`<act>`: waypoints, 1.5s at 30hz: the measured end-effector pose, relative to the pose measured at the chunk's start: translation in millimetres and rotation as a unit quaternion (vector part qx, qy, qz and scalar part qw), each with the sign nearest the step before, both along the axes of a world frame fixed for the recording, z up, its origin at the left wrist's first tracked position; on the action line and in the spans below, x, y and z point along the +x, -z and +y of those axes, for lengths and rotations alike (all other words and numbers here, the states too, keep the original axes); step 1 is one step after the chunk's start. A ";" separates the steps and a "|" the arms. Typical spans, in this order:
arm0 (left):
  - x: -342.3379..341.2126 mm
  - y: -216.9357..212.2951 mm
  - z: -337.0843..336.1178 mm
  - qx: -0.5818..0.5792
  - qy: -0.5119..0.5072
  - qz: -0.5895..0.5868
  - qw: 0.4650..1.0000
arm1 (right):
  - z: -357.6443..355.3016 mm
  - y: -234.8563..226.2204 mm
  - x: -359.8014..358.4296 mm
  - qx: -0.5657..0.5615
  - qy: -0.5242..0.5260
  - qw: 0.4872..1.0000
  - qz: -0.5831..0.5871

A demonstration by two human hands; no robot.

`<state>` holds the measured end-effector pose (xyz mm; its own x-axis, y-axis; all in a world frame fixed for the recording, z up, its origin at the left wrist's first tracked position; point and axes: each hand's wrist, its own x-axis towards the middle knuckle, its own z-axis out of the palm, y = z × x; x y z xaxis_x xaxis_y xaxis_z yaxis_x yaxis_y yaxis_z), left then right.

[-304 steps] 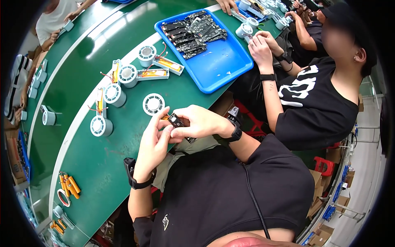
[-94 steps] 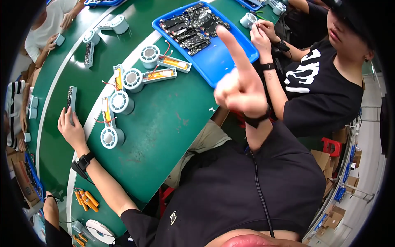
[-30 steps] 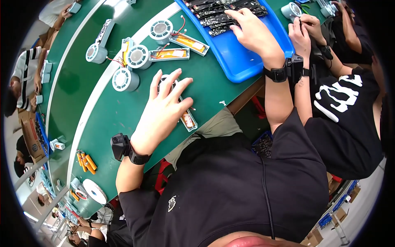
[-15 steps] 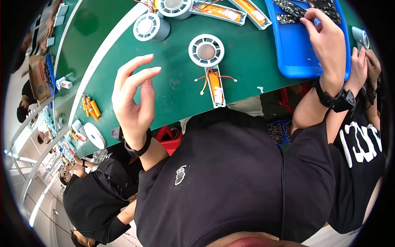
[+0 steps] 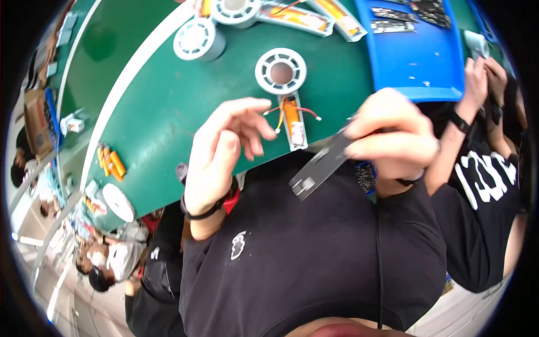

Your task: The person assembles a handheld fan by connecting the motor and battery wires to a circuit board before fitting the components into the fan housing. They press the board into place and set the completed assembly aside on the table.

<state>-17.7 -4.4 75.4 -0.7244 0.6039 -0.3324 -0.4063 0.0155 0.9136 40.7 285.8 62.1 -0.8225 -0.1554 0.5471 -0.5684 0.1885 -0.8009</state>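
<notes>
My right hand (image 5: 390,135), a little blurred, pinches one end of a long black circuit board (image 5: 320,168). The board slants down to the left in front of my shirt, above the table's near edge. My left hand (image 5: 224,146) is empty, its fingers apart and bent, just left of an opened handheld fan housing (image 5: 281,71). That grey housing lies with its round head away from me and its handle toward me. An orange battery (image 5: 292,115) sits in the handle. Red and yellow wires with small white plugs stick out on both sides of it.
A blue tray (image 5: 412,62) with several black circuit boards stands at the far right. More grey fan housings (image 5: 199,40) with batteries lie at the back. Loose orange batteries (image 5: 112,163) and a white disc (image 5: 118,203) are at left. A co-worker's hands (image 5: 483,73) hold a grey part beside the tray.
My right hand has come from the blue tray toward my body, bringing a circuit board. My left hand has moved right and nearer the fan housing's wires.
</notes>
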 end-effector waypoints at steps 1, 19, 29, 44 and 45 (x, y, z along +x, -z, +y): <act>6.3 2.3 4.0 0.049 0.036 -0.038 0.997 | -16.6 1.9 -1.2 -0.014 -0.056 0.998 0.005; -15.5 23.2 -24.1 -0.081 -0.012 0.219 0.972 | -80.0 40.7 -22.6 0.141 0.096 0.985 -0.030; -33.7 37.2 8.6 -0.095 0.111 0.471 0.870 | -70.0 36.7 -15.1 -0.117 -0.007 0.968 -0.224; -34.3 38.5 8.6 -0.082 0.085 0.443 0.889 | -73.1 43.9 -20.6 0.052 0.108 0.992 -0.032; -33.9 39.5 5.6 -0.085 0.082 0.419 0.900 | -76.5 43.8 -20.5 0.061 0.126 0.990 -0.034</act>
<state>-51.7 1.2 35.9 -0.6696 0.7174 0.1923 0.4459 0.1812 0.8766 20.2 209.3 18.3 -0.8776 -0.0016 0.4794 -0.4367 0.4151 -0.7981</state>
